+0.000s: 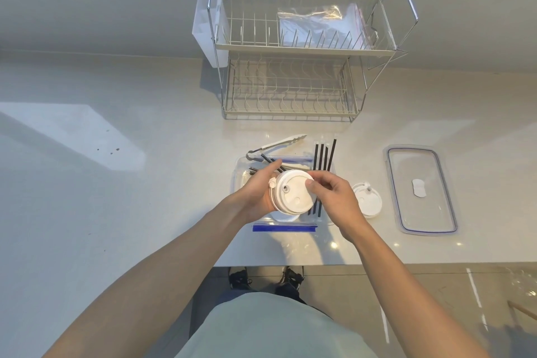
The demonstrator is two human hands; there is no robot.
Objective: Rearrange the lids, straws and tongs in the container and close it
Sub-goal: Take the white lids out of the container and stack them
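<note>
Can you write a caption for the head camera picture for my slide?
Both hands hold white cup lids above the clear container.

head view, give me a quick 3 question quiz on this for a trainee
1. True or false: the container lid is already on the container.
2. Both hands hold: A) tongs B) a stack of white cup lids C) straws
3. Where is the loose cup lid?

Key:
1. False; it lies on the counter to the right.
2. B; left hand and right hand hold the stack of white cup lids.
3. On the counter, between container and container lid.
</note>
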